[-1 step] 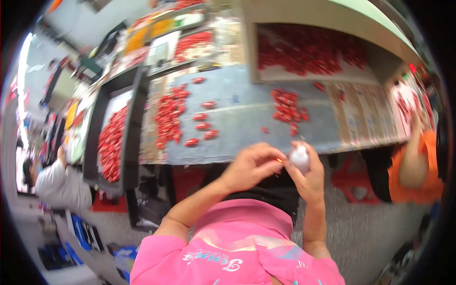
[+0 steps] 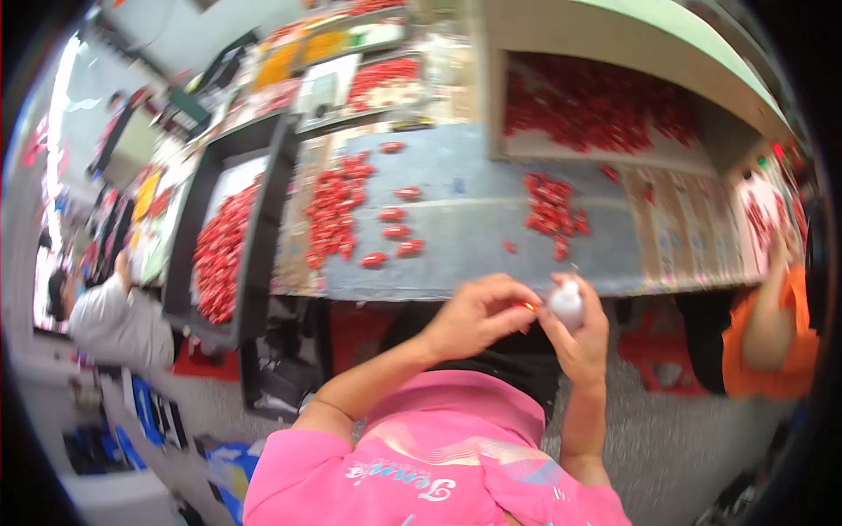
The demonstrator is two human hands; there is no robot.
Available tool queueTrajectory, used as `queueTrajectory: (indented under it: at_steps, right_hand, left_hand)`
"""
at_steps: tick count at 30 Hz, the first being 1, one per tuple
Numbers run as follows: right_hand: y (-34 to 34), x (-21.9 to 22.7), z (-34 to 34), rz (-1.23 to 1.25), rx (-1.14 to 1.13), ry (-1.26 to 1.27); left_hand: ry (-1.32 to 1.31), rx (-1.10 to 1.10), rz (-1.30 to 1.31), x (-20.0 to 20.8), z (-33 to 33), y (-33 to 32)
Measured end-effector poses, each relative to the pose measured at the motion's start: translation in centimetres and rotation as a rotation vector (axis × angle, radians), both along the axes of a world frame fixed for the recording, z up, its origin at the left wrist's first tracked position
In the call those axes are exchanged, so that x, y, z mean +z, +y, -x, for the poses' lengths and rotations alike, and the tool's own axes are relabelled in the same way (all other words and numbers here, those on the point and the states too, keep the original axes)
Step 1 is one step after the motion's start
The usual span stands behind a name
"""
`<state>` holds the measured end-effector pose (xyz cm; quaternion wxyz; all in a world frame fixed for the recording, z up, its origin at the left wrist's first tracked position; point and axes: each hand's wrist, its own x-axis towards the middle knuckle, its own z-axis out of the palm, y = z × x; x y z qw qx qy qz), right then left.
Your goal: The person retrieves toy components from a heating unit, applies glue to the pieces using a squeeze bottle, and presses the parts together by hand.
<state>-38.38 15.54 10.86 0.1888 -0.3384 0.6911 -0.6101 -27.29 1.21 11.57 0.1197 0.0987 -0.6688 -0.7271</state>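
My left hand (image 2: pixel 478 317) and my right hand (image 2: pixel 586 344) meet just below the near edge of a grey worktable (image 2: pixel 474 223), above my lap. Between its fingertips my left hand pinches a small red piece (image 2: pixel 527 306). It holds that piece against a white rounded object (image 2: pixel 566 302), which my right hand grips from below. What the white object is cannot be made out. Two loose heaps of small red pieces lie on the table, one at the left (image 2: pixel 335 210) and one at the right (image 2: pixel 553 206).
A long black tray (image 2: pixel 260 237) with red pieces stands at the table's left end. An open box (image 2: pixel 491 96) full of red pieces sits at the back. A person in orange (image 2: pixel 772 337) works at the right, another person (image 2: pixel 114 316) at the left.
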Motion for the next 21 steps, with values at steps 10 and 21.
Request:
queueTrajectory:
  at_steps: [10, 21]
  right_hand:
    - [-1.1, -0.5, -2.7, 0.004, 0.195, -0.182]
    - [-2.1, 0.8, -1.9, -0.067, 0.233, 0.208]
  left_hand:
    - [0.106, 0.179, -0.395, -2.3, -4.4, 1.6]
    - [0.009, 0.382, -0.492, -2.3, -6.5, -0.3]
